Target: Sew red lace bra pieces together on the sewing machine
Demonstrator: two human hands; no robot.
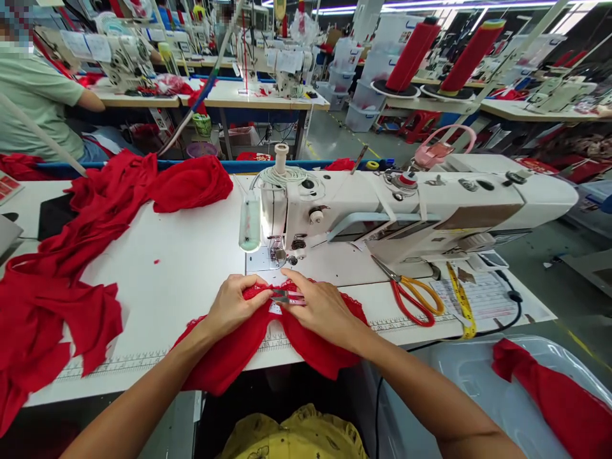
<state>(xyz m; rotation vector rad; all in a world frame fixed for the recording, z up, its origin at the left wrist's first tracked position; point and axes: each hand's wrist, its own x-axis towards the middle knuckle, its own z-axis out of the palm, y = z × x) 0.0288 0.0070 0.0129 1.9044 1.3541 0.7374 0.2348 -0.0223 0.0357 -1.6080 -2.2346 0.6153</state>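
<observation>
A red lace-edged garment piece (229, 354) lies over the table's front edge, just in front of the needle of the white sewing machine (382, 204). My left hand (236, 305) pinches its upper edge. My right hand (322, 309) holds small metal thread snips (287, 296), their tips pointing left at the cloth between both hands.
A large heap of red fabric (71, 255) covers the table's left side. Scissors with red and yellow handles (415, 296) and a yellow tape measure (461, 299) lie to the right. A clear bin (478, 395) with red cloth stands at lower right. Another person (33, 95) sits at back left.
</observation>
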